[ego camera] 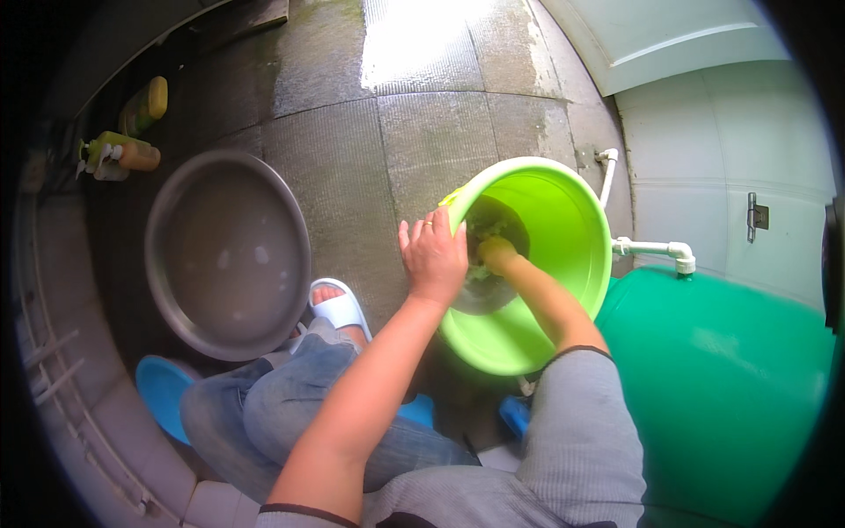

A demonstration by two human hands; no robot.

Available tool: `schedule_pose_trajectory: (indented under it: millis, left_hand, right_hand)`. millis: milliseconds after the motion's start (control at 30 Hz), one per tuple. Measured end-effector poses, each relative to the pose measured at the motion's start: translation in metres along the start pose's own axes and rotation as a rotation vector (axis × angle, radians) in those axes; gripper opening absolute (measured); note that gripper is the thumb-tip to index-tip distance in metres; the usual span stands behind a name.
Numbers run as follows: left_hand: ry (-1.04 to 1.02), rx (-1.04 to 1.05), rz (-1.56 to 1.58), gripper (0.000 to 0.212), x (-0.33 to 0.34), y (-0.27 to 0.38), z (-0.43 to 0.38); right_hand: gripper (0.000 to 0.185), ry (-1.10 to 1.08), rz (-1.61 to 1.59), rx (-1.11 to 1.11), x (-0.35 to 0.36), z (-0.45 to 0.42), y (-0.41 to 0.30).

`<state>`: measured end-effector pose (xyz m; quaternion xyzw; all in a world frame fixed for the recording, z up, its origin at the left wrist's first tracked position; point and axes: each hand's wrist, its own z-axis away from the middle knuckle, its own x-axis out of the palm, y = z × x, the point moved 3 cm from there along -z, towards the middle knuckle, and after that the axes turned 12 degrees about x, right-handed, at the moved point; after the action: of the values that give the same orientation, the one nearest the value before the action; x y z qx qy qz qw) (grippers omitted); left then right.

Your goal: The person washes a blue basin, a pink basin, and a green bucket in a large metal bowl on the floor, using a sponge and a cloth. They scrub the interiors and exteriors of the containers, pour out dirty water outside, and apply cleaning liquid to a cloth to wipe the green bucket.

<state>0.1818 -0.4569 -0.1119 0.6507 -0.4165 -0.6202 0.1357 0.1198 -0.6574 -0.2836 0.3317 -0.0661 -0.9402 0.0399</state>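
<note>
A lime-green plastic bucket is tilted so that its mouth faces me. My left hand grips the bucket's left rim, fingers over the outside and thumb at the inner edge. Deep inside, my right hand reaches into murky water with some pale froth on it. The water hides its fingertips, so whether they hold anything cannot be seen. Yellow material shows at the rim just beyond my left fingers.
Left of my feet lies a wide grey basin with cloudy liquid. Pump bottles and a yellow bottle stand farther left. A large green container and white pipes flank the bucket's right. A blue basin is by my knees.
</note>
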Motion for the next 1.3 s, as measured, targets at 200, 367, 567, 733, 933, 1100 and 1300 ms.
schedule_pose_trajectory:
  millis: [200, 367, 567, 733, 933, 1100, 1300]
  left_hand:
    - [0.006, -0.013, -0.019, 0.036, 0.002, -0.002, -0.003]
    - [-0.025, -0.031, -0.011, 0.034, 0.003, -0.005, -0.004]
    - [-0.012, -0.035, 0.007, 0.032, 0.002, -0.004, -0.002]
    - [-0.005, -0.022, -0.013, 0.032, 0.002, -0.003, -0.001]
    - [-0.025, -0.031, -0.058, 0.031, 0.0, -0.005, -0.001]
    - [-0.021, -0.042, -0.078, 0.029, -0.002, -0.001, 0.0]
    - [-0.041, -0.083, -0.069, 0.029, -0.001, 0.001, -0.001]
  right_hand:
    - [0.028, 0.701, 0.359, -0.078, -0.139, 0.089, 0.051]
    - [0.03, 0.93, 0.566, -0.12, -0.154, 0.135, 0.084]
    - [0.018, 0.913, 0.537, 0.031, -0.125, 0.159, 0.113]
    - [0.013, 0.933, 0.59, -0.072, -0.166, 0.142, 0.101]
    - [0.013, 0.725, 0.514, 0.173, -0.11, 0.163, 0.114]
    - [0.014, 0.32, 0.313, 0.388, -0.059, 0.211, 0.08]
    - [0.018, -0.23, -0.013, 0.332, -0.063, 0.238, 0.019]
